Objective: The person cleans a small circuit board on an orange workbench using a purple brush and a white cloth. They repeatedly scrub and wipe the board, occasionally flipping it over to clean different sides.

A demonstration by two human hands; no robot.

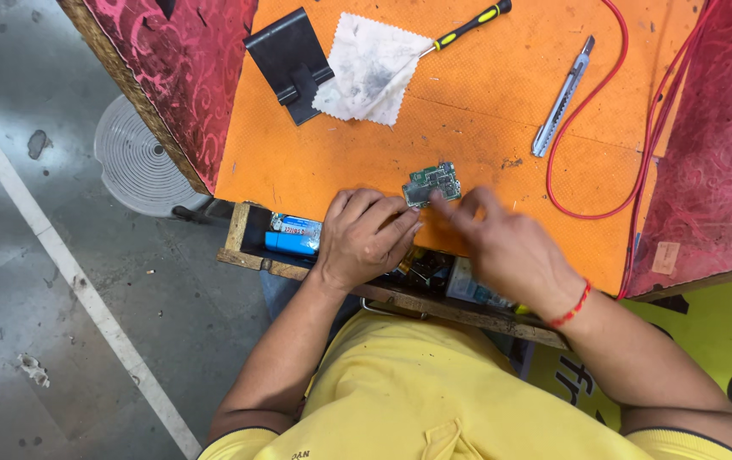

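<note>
one green circuit board on the orange mat, pinched by left hand and right hand.

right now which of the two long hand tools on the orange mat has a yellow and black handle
The screwdriver at the mat's top edge, its tip by the white cloth. The other, the utility knife beside the red cable, is plain grey metal.

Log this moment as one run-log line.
left hand: touching circuit board | right hand: fingertips on board | surface: orange mat | nearby: cloth, screwdriver, utility knife
</note>
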